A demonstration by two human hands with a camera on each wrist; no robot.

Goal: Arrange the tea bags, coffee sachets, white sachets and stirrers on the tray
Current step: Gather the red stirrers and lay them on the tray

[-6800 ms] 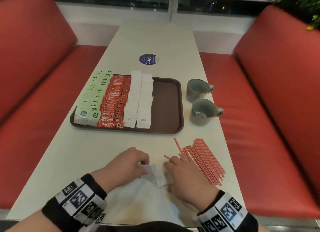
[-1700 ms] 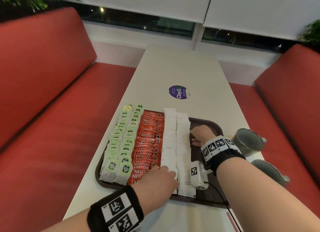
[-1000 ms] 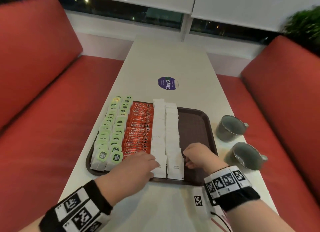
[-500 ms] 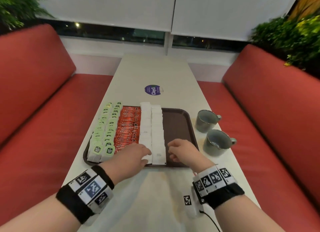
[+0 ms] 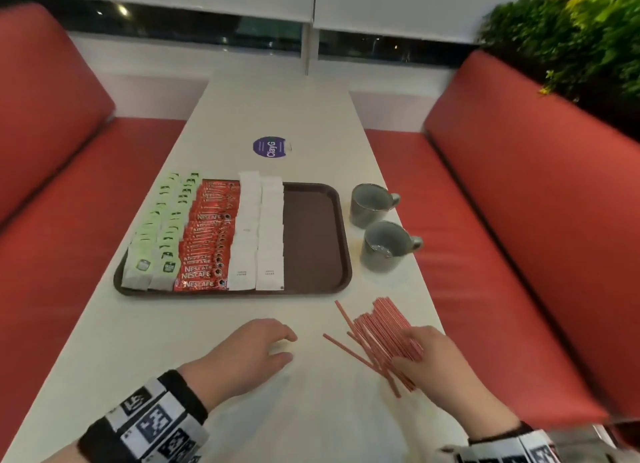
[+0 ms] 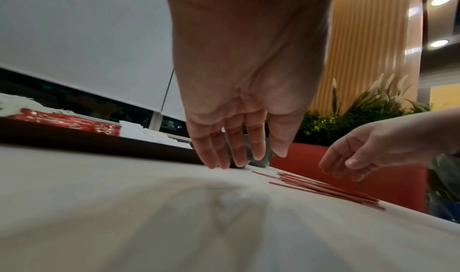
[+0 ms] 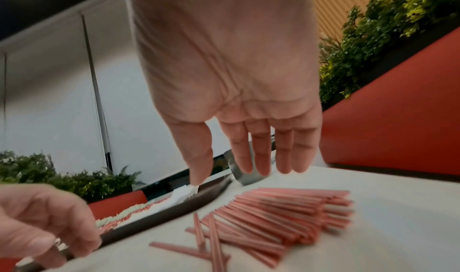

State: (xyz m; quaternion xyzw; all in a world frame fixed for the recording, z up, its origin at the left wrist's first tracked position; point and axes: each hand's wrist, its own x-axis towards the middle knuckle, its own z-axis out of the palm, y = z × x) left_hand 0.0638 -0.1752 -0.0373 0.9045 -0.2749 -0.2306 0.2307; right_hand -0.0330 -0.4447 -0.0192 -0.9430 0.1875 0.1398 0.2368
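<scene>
Both hands low over the table (image 5: 311, 410), apart, fingers loosely extended, gripping nothing: left hand (image 5: 249, 353) hovering palm-down near the front edge, right hand (image 5: 433, 357) over the near end of the stirrers (image 5: 382, 334), fingertips perhaps just touching the pile; contact not clear from any view. Stirrers in a loose fan on the table, right of centre, in front of the tray (image 5: 311, 241) and apart from it, a few splayed off toward the left hand. On the tray, left to right: tea bags (image 5: 157, 234), coffee sachets (image 5: 207, 237), white sachets (image 5: 258, 234) in two rows, then a bare brown strip at the right, presumably meant for the stirrers. Two mugs (image 5: 379, 234) just right of the tray. Likely trouble from here: thin, light sticks rolling or scattering under a one-handed scoop, strays left behind or pushed off the right table edge, which lies close; a bundle gripped at one end alone fanning out and dropping sticks on the way; a careless set-down nudging the neighbouring white row or knocking a mug. Against half a second ago: both hands withdrawn from the tray's front edge beside the white sachets and brought back to the near table, right hand now at the stirrers; rows on the tray apparently unchanged.
</scene>
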